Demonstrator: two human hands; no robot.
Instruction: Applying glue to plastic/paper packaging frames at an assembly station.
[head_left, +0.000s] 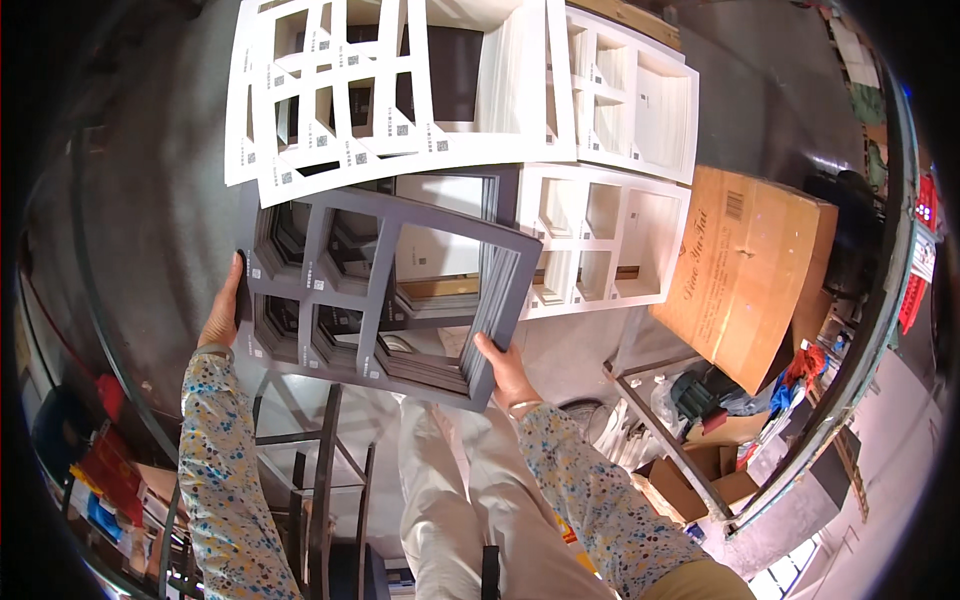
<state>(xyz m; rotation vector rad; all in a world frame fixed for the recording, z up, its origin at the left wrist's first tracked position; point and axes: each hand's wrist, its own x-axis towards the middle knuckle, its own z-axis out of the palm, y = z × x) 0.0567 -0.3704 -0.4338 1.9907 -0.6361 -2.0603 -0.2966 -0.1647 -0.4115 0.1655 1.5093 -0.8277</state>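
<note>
On the head cam, a dark grey, rectangular multi-pane frame [377, 290] sits right between both hands, long axis running left to right, dipping rightward. Left hand [223, 310] clasps the left short edge; right hand [510, 375] pinches the lower right side, thumb on top, kinda closer to the body. Flat white multi-pane frames [500, 150] lie just beyond.
</note>
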